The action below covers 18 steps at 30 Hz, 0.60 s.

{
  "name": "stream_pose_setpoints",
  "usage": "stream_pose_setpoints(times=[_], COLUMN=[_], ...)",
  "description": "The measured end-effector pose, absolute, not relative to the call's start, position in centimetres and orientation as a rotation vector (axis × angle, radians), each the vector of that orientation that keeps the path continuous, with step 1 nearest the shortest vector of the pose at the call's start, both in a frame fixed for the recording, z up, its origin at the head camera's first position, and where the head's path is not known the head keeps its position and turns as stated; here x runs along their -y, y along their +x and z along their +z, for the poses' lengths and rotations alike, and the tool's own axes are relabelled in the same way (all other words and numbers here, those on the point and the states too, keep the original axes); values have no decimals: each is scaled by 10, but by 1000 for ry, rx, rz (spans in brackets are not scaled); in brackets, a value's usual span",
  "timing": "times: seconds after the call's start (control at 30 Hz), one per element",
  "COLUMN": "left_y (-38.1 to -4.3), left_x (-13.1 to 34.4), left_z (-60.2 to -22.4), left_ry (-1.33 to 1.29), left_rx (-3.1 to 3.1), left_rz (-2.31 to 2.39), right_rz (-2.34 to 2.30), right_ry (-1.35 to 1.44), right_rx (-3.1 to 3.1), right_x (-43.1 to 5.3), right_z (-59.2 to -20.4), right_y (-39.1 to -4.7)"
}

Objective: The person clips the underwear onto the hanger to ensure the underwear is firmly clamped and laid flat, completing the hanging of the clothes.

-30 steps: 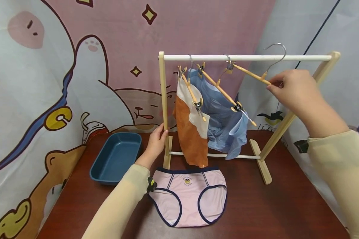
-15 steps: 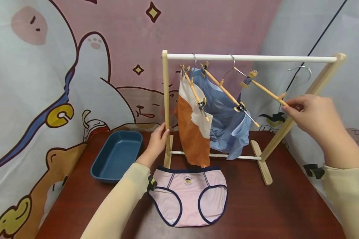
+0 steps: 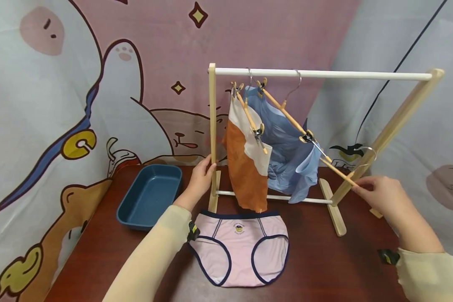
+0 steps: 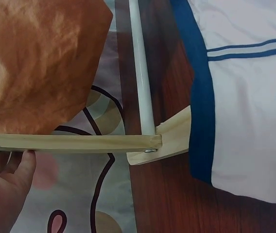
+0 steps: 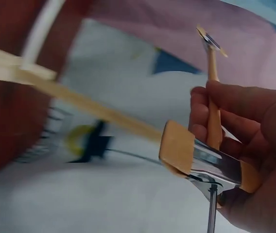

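Observation:
My left hand (image 3: 201,176) grips the left wooden post (image 3: 213,121) of a small clothes rack; in the left wrist view the thumb and fingers (image 4: 25,167) lie against that post. With my right hand (image 3: 381,195) I hold a bare clip hanger (image 3: 339,173), off the rack at the right post, its metal hook pointing up. The right wrist view shows a tan clip (image 5: 177,148) of this hanger close to the palm. On the rack's white bar (image 3: 347,74) hang an orange-and-white garment (image 3: 245,180) and a light blue garment (image 3: 285,163), each on a clip hanger.
Pink underpants (image 3: 241,260) with navy trim lie flat on the dark red table (image 3: 324,268) in front of the rack. To the left stands a blue plastic tub (image 3: 151,197). A cartoon-printed cloth (image 3: 173,50) covers the wall behind.
My right hand has carried the bare hanger away from the top bar, rightward and then down beside the right post. My left hand stays on the left post.

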<state>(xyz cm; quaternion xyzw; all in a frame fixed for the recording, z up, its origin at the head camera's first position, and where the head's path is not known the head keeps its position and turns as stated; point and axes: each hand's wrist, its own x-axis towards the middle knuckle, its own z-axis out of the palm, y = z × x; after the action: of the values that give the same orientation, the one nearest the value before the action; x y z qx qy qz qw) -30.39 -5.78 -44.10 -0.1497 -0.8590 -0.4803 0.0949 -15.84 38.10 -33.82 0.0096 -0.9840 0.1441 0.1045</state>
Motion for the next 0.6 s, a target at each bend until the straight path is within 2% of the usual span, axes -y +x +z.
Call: stream_pose_setpoints(times=[0.3,0.6], left_y=[-305,-305], left_x=[57,57], left_z=[-442,-442], left_ry=[-446,-455], left_rx=[2531,2541], left_rz=[-1417,-1412], right_rz=[490,686], right_ry=[63,423], right_rx=[3091,3001], right_x=[-406,-384], right_z=[-423,-470], right_y=[-149,-159])
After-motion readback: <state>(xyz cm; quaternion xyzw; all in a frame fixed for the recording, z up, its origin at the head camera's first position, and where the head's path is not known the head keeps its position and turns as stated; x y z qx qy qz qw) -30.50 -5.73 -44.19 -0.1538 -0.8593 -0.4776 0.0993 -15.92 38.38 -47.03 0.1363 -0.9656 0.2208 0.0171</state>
